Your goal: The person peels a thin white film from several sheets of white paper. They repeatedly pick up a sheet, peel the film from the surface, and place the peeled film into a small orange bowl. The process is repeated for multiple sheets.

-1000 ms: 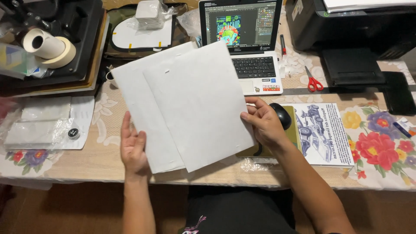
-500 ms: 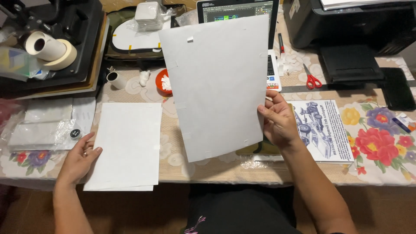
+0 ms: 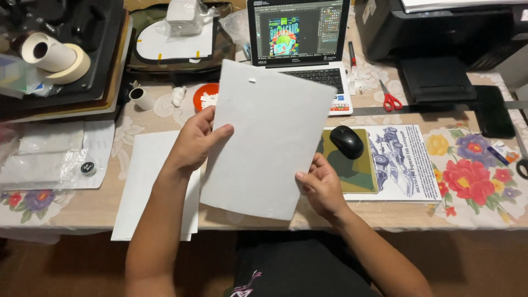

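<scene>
Both hands grip the white sheet (image 3: 267, 140): left hand (image 3: 195, 140) pinches its left edge, right hand (image 3: 319, 187) its near-right edge.

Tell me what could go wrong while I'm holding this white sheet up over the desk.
Both hands, left hand and right hand, pinch the white sheet only at its edges, so it might bend or crease. It hides part of the laptop keyboard, and lowering it blindly could knock the mouse or the small orange dish.
</scene>
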